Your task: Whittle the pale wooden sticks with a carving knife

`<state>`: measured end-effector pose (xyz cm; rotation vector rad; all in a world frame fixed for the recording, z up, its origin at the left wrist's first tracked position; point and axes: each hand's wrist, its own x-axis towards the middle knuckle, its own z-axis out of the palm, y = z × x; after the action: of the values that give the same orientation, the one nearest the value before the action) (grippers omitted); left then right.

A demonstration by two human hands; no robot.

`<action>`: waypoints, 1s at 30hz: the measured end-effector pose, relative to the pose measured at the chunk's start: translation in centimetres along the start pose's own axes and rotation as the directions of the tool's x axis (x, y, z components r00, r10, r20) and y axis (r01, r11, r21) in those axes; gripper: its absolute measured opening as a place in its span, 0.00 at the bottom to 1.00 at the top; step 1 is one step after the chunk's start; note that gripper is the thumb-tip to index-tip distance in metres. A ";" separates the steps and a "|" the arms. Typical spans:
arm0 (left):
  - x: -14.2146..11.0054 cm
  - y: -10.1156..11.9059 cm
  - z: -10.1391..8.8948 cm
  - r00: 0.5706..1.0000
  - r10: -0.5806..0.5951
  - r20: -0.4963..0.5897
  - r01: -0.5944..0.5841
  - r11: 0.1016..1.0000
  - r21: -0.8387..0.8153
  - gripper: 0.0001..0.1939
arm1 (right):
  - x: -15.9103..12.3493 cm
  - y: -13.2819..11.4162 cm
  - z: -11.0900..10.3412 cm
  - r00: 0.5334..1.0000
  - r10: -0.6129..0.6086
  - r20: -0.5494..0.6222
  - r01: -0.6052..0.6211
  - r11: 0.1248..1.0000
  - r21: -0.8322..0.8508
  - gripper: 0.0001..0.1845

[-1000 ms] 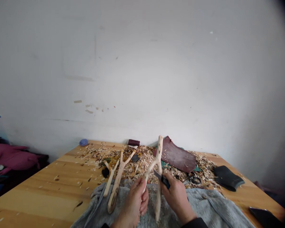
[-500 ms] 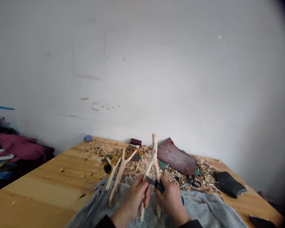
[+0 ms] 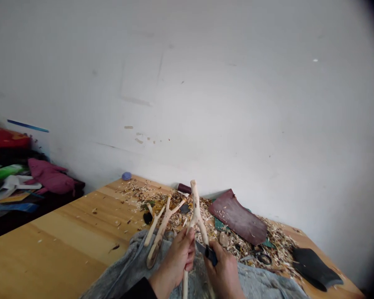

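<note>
A peeled, Y-shaped forked branch stands with its single stem up and its two prongs toward me. My left hand is closed around the left prong. In my right hand is a knife with a dark handle, its blade lying between the two prongs, close to the right one; contact with the wood I cannot make out. Two more peeled forked branches, a large one and a smaller one, rest on the grey cloth to the left.
Wood shavings cover the back of the wooden table. Among them lie brown leather, scissors and a dark roll. A black piece is at right, a blue lump at the back corner, and a pink plush toy beyond.
The view has turned, so the table appears shifted rightward. The forked branch's stem now leans left, and the knife has moved from the left prong toward the right one.
</note>
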<state>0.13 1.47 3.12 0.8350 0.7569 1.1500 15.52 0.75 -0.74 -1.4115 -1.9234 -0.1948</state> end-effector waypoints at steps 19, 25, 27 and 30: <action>1.2 1.0 -1.2 0.985 -0.094 -0.146 0.053 0.963 -0.264 0.33 | -0.6 1.0 -0.4 0.996 0.074 0.049 -0.085 0.961 0.265 0.17; 1.9 1.2 -1.9 0.985 -0.027 -0.172 -0.043 0.918 -0.393 0.36 | 0.0 0.0 -0.8 0.983 0.176 0.058 -0.185 0.923 0.338 0.22; 1.7 1.3 -1.9 0.990 0.012 -0.137 -0.066 0.915 -0.399 0.36 | 0.5 0.2 -1.3 0.966 0.257 0.009 -0.242 0.896 0.372 0.25; 1.7 1.2 -1.8 0.989 0.035 -0.141 -0.088 0.918 -0.387 0.36 | 0.9 1.1 -2.0 0.938 0.347 -0.018 -0.307 0.851 0.426 0.28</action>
<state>-1.54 3.65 3.17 0.4506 0.5797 1.3677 17.25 0.85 0.98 -1.3769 -1.4988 0.2954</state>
